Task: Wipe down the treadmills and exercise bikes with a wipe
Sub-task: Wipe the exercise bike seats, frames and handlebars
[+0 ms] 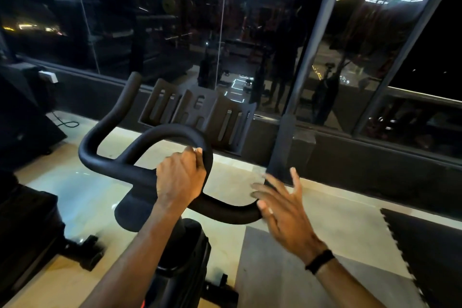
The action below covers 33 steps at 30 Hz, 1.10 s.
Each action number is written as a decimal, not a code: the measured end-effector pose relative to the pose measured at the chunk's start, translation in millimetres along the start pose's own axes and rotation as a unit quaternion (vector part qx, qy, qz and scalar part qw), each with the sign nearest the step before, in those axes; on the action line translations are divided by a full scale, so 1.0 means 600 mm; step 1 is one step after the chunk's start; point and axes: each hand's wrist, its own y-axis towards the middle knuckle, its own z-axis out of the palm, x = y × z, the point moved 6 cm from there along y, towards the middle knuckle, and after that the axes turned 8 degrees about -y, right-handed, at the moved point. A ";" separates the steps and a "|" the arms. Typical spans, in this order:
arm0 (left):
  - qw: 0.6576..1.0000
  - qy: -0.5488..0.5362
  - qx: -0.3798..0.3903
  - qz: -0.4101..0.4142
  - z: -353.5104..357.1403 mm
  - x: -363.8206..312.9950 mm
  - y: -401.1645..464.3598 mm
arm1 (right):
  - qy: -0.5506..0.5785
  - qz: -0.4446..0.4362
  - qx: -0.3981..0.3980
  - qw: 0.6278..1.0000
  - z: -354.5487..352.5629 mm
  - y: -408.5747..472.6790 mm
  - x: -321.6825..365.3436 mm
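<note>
Handlebar (140, 172) coated in matt black, finely textured rubbery foam, console holder (200, 117) moulded in dull dark plastic, floor (82, 190) tiled pale and glossy, mat (430, 252) of matt black rubber, window glass (150, 20) polished and reflective

Left hand (180, 177) gripping black bike handlebar (105, 161), right hand (280, 204) spread beside its right end

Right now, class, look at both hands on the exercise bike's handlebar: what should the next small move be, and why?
Probably bring the right hand onto the handlebar at its right bend. The left hand already grips the centre loop, while the right is spread open beside the bar, gripping nothing. No wipe is visible in either hand, so one may need fetching first.
</note>
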 end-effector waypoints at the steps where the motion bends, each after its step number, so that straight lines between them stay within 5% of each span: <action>1: 1.000 0.002 -0.003 0.006 0.001 -0.001 -0.001 | 0.010 0.022 -0.003 1.000 -0.005 0.009 -0.025; 7: 1.000 0.006 0.002 -0.004 0.002 0.005 0.000 | -0.008 0.106 0.032 0.994 0.006 0.086 -0.075; 13: 0.999 -0.004 0.023 -0.024 0.009 0.009 0.002 | -0.043 0.056 0.174 0.982 0.005 0.075 0.052; 16: 0.999 -0.011 0.026 -0.028 0.011 0.011 0.005 | -0.001 0.112 0.221 0.969 0.003 0.077 0.108; 24: 0.999 -0.025 0.009 -0.023 0.012 0.017 0.002 | 0.054 0.076 0.160 0.983 0.010 0.087 0.158; 28: 1.000 -0.022 0.008 -0.014 0.009 0.019 0.001 | 0.030 0.020 0.168 0.985 0.010 0.066 0.091; 33: 0.999 -0.032 0.006 0.015 0.016 0.021 0.002 | 0.009 0.001 0.086 0.996 0.007 0.072 -0.038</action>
